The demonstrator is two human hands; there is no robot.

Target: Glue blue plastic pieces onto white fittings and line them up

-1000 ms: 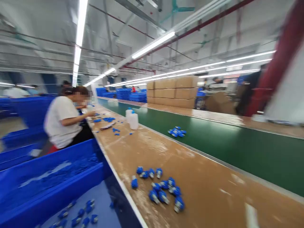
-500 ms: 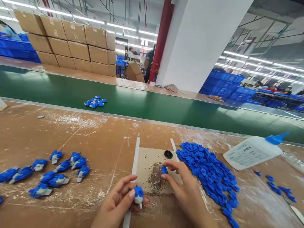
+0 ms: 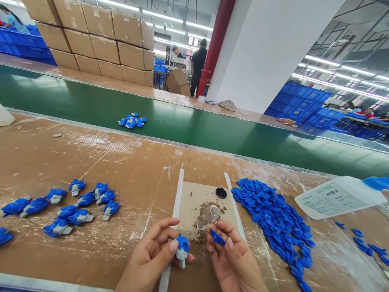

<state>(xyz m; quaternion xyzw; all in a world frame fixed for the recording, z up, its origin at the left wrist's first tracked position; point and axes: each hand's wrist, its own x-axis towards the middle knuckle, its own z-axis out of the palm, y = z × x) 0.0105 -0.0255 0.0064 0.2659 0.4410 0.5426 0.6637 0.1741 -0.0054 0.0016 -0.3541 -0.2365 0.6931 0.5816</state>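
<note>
My left hand (image 3: 158, 253) holds a blue and light-grey figure part (image 3: 182, 250) between thumb and fingers, its grey tip pointing down. Close by on the right, my right hand (image 3: 232, 255) pinches a small flat blue piece (image 3: 216, 237). The two parts are apart. Beyond my hands lies a stained beige board (image 3: 190, 202) between white strips, bearing a small clear cup (image 3: 212, 213) and a black round cap (image 3: 221, 192). A heap of flat blue pieces (image 3: 270, 219) spreads right of the board. Several blue and grey parts (image 3: 80, 200) lie at the left.
A white bottle with a blue nozzle (image 3: 337, 198) lies at the right. Past the table runs a green conveyor (image 3: 194, 125) carrying a small cluster of blue parts (image 3: 132, 120). Cardboard boxes (image 3: 105, 52), a white pillar (image 3: 252, 52) and people stand behind it.
My right hand has moved back from the clear cup toward my left hand, turning the blue piece in its fingers. The cup now shows uncovered. The camera view has shifted slightly.
</note>
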